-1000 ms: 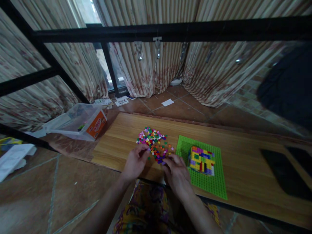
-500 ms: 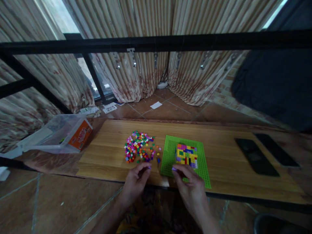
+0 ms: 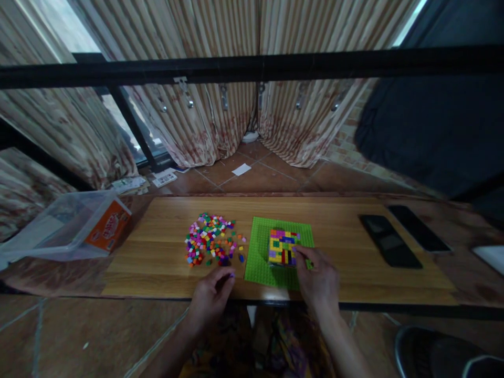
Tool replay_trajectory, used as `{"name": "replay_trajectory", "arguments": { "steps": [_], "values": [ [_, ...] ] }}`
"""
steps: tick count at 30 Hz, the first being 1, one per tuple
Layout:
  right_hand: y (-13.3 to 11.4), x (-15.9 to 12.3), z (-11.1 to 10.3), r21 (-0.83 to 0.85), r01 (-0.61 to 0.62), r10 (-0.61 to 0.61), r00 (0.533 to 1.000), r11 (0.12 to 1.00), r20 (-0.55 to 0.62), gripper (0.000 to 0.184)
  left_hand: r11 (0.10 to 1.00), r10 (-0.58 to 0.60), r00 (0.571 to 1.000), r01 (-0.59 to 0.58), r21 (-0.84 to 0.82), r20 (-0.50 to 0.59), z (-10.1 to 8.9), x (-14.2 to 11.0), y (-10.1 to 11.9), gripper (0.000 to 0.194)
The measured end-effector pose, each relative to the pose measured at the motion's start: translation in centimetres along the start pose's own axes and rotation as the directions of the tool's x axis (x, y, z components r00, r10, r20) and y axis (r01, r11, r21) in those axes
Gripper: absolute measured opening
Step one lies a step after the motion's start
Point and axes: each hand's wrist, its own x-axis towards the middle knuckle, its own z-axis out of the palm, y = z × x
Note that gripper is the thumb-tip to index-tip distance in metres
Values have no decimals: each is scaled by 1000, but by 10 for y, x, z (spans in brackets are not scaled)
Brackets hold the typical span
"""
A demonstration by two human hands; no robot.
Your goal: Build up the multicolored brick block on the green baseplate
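On the surface (image 3: 338, 283), the left hand (image 3: 210, 294) pinches a purple piece (image 3: 232, 275); the right hand's (image 3: 318, 275) closed grip could, pressing off-centre, dislodge the block build's (image 3: 281, 245) edge.

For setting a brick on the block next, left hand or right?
Right, I'd judge: the right hand has its fingertips at the brick block on the green baseplate, while the left hand pinches a purple brick beyond the baseplate's left edge.

Green baseplate (image 3: 260, 252); multicoloured loose bricks (image 3: 205, 236); cream-and-red striped curtains (image 3: 232, 105).
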Motion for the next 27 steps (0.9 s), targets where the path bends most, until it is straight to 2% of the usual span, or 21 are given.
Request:
{"name": "replay_trajectory", "arguments": {
  "steps": [5,10,12,15,20,23,27],
  "values": [
    [2,-5,6,-11,66,-66,996,998,-57,28,1000,-2,1000,2,24,11,1,2,1,20],
    [4,-2,2,94,34,-33,999,995,-14,25,999,1,1000,-2,40,18,2,2,-2,20],
    [6,-2,-1,168,-14,9,999,986,31,25,999,-3,999,1,39,32,2,1,-4,20],
    [10,-1,-6,264,-152,139,988,952,66,30,999,-3,999,1,43,51,2,1,-5,20],
    [11,5,-3,303,-357,362,931,883,43,45,999,9,999,-10,43,43,2,1,-3,20],
    [12,10,7,305,-407,411,910,861,54,53,999,3,999,-5,38,50,1,2,-1,20],
    [16,10,20,398,-418,404,907,817,122,56,999,-16,998,14,33,62,1,2,0,20]
  ]
}}
